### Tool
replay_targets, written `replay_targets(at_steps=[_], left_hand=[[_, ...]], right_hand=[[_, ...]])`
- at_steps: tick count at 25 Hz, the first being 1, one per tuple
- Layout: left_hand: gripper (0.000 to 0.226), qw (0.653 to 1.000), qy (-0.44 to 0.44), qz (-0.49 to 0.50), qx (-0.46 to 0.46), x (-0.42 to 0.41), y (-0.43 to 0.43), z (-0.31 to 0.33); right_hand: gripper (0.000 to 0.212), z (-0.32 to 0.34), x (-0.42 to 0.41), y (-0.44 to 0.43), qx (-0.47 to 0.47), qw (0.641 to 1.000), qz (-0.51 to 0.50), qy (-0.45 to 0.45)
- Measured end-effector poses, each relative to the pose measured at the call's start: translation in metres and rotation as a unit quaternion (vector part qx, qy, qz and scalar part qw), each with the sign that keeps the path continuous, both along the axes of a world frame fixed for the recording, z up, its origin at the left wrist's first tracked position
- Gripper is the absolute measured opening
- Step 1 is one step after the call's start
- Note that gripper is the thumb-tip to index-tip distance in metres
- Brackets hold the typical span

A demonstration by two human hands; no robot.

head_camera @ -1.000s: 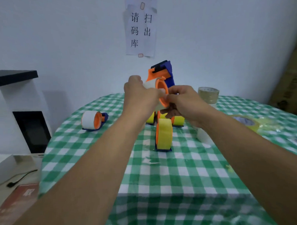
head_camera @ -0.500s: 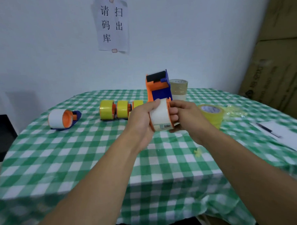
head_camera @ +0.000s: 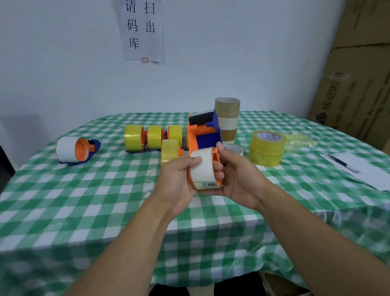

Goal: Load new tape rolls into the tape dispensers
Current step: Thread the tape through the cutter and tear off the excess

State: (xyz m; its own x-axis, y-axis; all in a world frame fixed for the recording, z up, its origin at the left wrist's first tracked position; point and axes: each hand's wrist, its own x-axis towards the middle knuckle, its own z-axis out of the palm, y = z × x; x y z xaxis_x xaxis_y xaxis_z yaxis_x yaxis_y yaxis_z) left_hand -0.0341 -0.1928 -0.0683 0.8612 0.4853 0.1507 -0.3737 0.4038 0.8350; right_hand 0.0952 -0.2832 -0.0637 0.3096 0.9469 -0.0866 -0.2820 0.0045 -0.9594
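Both my hands hold an orange and blue tape dispenser [head_camera: 205, 134] upright above the green checked table [head_camera: 85, 208]. A white tape roll [head_camera: 202, 168] sits on its orange wheel at the lower end. My left hand [head_camera: 176, 180] grips the roll from the left, thumb across its face. My right hand [head_camera: 237, 175] curls round the roll and wheel from the right. Three dispensers loaded with yellow tape [head_camera: 152, 137] stand in a row behind, a fourth yellow one [head_camera: 168, 152] in front of them. A dispenser loaded with white tape [head_camera: 74, 149] lies at the left.
A stack of brown and clear tape rolls [head_camera: 227, 116] stands behind the held dispenser. Two stacked yellow rolls [head_camera: 266, 148] stand to the right, with crumpled wrapping [head_camera: 301, 140] beyond. Paper with a pen [head_camera: 344, 166] lies at the right edge. Cardboard boxes [head_camera: 365, 73] rise on the right.
The dispenser with the white roll came down from chest height towards me and turned upright; my view shifted right. Both hands keep their hold.
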Motion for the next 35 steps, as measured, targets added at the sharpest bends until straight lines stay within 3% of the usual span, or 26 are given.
replay_targets(at_steps=[3, 6, 12, 19, 24, 29, 32, 35], left_hand=[[0.039, 1.000, -0.001, 0.009, 0.023, 0.000, 0.002, 0.002], [0.040, 0.999, -0.001, 0.019, 0.030, 0.000, 0.004, 0.002], [0.040, 0.999, -0.001, 0.035, 0.039, -0.007, 0.009, -0.008], [0.035, 0.998, -0.020, 0.038, 0.037, -0.020, 0.011, -0.014], [0.037, 0.998, -0.025, 0.039, 0.051, -0.030, 0.010, -0.007], [0.036, 0.987, 0.026, 0.113, 0.111, -0.031, 0.004, 0.006], [0.030, 0.974, 0.068, 0.169, 0.136, -0.029, 0.001, 0.013], [0.034, 0.963, 0.098, 0.226, 0.111, -0.023, -0.005, 0.023]], right_hand=[[0.072, 0.000, 0.003, 0.002, 0.005, 1.000, 0.021, 0.007], [0.079, -0.001, 0.005, 0.004, 0.010, 0.999, 0.037, 0.001], [0.059, 0.000, 0.000, 0.006, 0.025, 0.999, 0.040, 0.006], [0.055, 0.003, -0.007, 0.013, 0.030, 0.996, 0.044, -0.064], [0.052, 0.006, -0.012, 0.011, 0.047, 0.998, 0.021, -0.045], [0.061, 0.022, -0.023, 0.002, 0.005, 0.998, 0.027, -0.061], [0.049, 0.032, -0.024, 0.000, -0.052, 0.984, 0.025, -0.167], [0.038, 0.036, -0.022, 0.003, -0.029, 0.986, 0.023, -0.162]])
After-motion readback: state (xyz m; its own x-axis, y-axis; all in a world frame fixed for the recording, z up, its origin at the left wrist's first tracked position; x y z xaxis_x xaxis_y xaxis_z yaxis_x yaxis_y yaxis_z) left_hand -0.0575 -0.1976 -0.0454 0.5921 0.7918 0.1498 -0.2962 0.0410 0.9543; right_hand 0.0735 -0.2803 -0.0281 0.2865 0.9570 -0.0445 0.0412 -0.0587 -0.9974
